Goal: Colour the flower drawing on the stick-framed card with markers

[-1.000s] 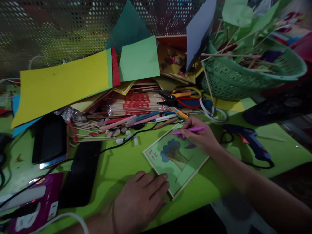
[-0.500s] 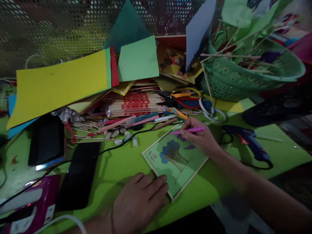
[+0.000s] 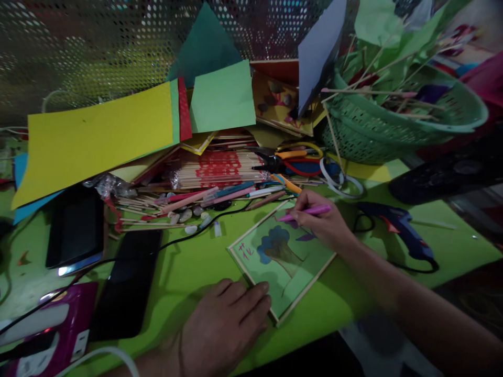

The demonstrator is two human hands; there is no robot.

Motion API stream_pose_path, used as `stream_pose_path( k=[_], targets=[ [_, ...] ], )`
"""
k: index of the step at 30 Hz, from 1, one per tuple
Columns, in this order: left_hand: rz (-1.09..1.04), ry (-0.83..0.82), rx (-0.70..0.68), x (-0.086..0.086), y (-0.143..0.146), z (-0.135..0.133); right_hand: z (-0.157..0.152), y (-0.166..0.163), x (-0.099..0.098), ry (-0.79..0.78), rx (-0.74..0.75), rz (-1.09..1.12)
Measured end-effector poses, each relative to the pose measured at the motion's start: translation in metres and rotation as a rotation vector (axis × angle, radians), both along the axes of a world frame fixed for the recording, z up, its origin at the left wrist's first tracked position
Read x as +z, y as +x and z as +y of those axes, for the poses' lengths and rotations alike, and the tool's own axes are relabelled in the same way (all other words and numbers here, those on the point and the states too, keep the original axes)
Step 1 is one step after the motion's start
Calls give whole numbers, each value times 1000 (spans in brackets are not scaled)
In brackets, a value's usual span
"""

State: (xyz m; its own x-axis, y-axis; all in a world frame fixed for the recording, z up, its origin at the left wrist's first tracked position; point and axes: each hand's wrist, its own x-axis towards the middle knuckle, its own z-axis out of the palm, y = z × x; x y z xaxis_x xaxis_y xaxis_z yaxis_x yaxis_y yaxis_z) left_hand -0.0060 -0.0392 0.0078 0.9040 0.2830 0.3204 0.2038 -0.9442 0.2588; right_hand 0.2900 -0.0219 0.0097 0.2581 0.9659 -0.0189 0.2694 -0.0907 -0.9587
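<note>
A purple marker [image 3: 316, 210] is held in my right hand [image 3: 320, 220], its tip down near the upper edge of a green picture card [image 3: 271, 285]. Thin wooden sticks frame the card. On it are a drawn tree [image 3: 277, 246] with a blue crown and brown trunk, some purple shapes and pink written strokes [image 3: 246, 251]. My left hand [image 3: 231, 319] lies flat with fingers stretched out, fingertips resting on the card's lower left edge. My right hand covers part of the card's far corner.
Left of the card lie a black phone [image 3: 129, 283], a black cable and a purple power strip [image 3: 84, 309]. Behind are pens, bundled sticks [image 3: 220, 167], scissors [image 3: 302, 159] and coloured paper [image 3: 102, 136]. A glue gun [image 3: 404, 230] and green basket [image 3: 393, 131] stand at right.
The marker tip has shifted slightly right and down along the card's upper part, with my right hand following a little. My left hand stays where it was.
</note>
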Motion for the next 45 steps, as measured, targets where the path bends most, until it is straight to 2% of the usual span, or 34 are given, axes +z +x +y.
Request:
stream_pose_path(
  k=[10,38,45],
  targets=[
    [16,16,3,-1,-1,0,1,-4,1,72,-21,49],
    [47,1,-18,-6,-4,-1,0,-4,1,17,12,-37],
    [61,8,-27,-5,-4,-1,0,-4,2,43,33,-37]
  ],
)
